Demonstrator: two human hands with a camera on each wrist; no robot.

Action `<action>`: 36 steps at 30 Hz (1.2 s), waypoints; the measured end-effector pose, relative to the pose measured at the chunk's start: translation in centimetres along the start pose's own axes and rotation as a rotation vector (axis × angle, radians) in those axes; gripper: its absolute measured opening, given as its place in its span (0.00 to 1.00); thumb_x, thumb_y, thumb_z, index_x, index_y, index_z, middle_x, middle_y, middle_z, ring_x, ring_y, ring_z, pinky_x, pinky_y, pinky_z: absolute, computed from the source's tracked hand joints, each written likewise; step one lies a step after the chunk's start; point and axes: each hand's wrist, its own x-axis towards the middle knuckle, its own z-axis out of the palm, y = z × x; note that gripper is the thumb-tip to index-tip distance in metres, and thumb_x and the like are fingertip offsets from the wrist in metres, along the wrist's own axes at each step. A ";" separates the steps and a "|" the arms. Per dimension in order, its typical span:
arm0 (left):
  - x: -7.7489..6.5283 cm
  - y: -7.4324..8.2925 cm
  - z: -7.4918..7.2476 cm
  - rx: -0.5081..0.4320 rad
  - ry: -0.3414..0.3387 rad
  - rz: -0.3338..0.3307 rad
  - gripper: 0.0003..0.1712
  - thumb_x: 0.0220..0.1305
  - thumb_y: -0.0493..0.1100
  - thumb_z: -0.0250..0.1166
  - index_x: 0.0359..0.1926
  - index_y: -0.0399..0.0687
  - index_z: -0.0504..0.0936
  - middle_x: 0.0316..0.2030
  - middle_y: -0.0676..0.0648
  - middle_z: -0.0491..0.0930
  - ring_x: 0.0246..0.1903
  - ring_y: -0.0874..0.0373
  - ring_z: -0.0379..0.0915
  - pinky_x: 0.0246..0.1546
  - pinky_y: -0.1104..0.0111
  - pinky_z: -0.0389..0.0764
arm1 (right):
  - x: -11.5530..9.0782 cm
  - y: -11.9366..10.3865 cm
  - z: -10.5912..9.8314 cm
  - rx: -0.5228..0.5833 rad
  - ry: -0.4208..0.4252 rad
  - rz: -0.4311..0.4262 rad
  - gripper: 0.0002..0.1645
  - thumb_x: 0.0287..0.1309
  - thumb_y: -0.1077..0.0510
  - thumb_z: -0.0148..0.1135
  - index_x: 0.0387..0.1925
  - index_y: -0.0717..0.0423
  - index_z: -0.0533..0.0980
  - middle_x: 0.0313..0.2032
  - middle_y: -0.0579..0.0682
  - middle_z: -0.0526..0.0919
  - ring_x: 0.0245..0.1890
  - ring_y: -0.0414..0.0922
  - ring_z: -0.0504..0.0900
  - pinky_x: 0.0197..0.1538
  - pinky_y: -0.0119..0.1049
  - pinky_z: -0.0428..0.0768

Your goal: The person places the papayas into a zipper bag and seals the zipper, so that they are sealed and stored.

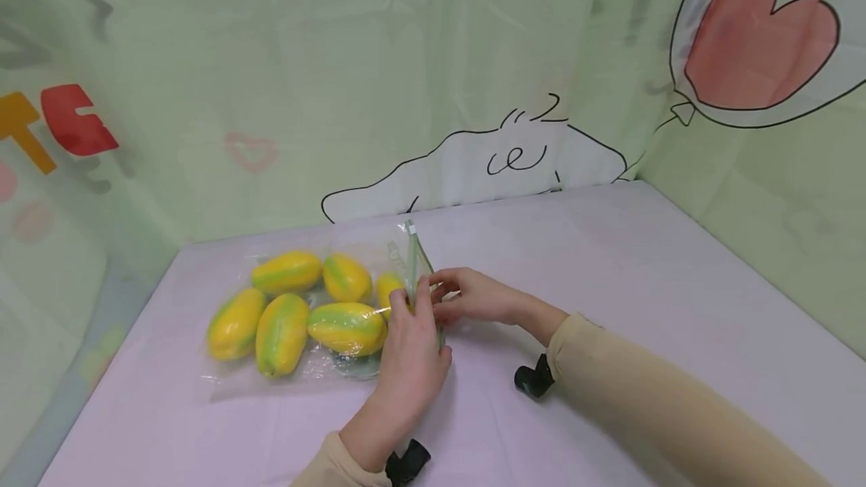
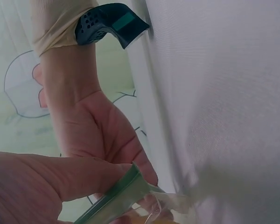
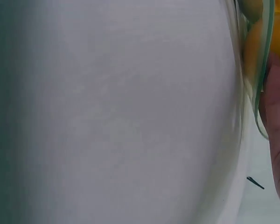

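Observation:
A clear zip bag [image 1: 230,385] with a green closure strip lies on the table, holding several yellow fruits with green streaks [image 1: 280,333], papaya-like in shape. My left hand [image 1: 410,355] grips the bag near its right-hand, strip end. In the left wrist view, its thumb [image 2: 84,179] lies against the green strip [image 2: 112,200]. From the right, my right hand [image 1: 473,295] pinches the same edge with curled fingers; its fingertips are partly hidden by the bag and left hand. A finger [image 3: 276,100] lies along the strip in the right wrist view, close to a yellow fruit [image 3: 254,46].
A pale lilac cloth covers the table [image 1: 609,284]. Behind and beside it hang printed light-green curtains [image 1: 338,81] with cartoon drawings. Black camera mounts sit at both wrists, one by the right cuff [image 1: 534,378] and one by the left cuff [image 1: 408,463].

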 end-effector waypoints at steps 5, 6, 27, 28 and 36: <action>-0.1 0.2 0.0 0.006 0.014 0.004 0.53 0.47 0.30 0.79 0.73 0.33 0.64 0.57 0.31 0.65 0.48 0.40 0.75 0.48 0.54 0.84 | 0.3 -0.7 0.6 -0.054 0.042 0.003 0.29 0.65 0.57 0.66 0.66 0.58 0.73 0.52 0.56 0.84 0.46 0.45 0.81 0.47 0.35 0.81; -0.1 0.2 0.1 0.008 0.015 0.005 0.53 0.47 0.29 0.79 0.73 0.33 0.63 0.57 0.31 0.65 0.48 0.40 0.75 0.48 0.54 0.84 | 0.3 -0.9 0.7 -0.057 0.044 0.001 0.29 0.65 0.58 0.65 0.65 0.59 0.73 0.53 0.57 0.84 0.47 0.46 0.81 0.48 0.35 0.81; 0.0 -0.1 0.1 0.004 -0.035 -0.041 0.51 0.48 0.31 0.80 0.72 0.30 0.64 0.56 0.31 0.66 0.50 0.39 0.74 0.54 0.51 0.84 | 0.3 -0.1 -6.3 -0.021 0.126 0.030 0.25 0.72 0.62 0.55 0.66 0.69 0.71 0.54 0.67 0.82 0.49 0.49 0.88 0.56 0.41 0.85; 0.0 -0.2 0.2 0.005 -0.037 -0.041 0.51 0.48 0.31 0.80 0.72 0.30 0.64 0.56 0.31 0.66 0.50 0.38 0.74 0.54 0.52 0.83 | 0.5 -0.1 -6.6 -0.037 0.141 0.036 0.25 0.72 0.61 0.56 0.66 0.68 0.72 0.54 0.67 0.83 0.49 0.49 0.88 0.56 0.41 0.85; 0.1 -0.2 -0.2 0.011 -0.097 -0.051 0.50 0.51 0.38 0.80 0.73 0.36 0.66 0.58 0.30 0.66 0.51 0.40 0.76 0.54 0.54 0.84 | 2.9 -0.7 -7.5 -0.082 0.189 0.038 0.25 0.75 0.57 0.54 0.66 0.65 0.72 0.58 0.65 0.82 0.56 0.55 0.84 0.62 0.48 0.82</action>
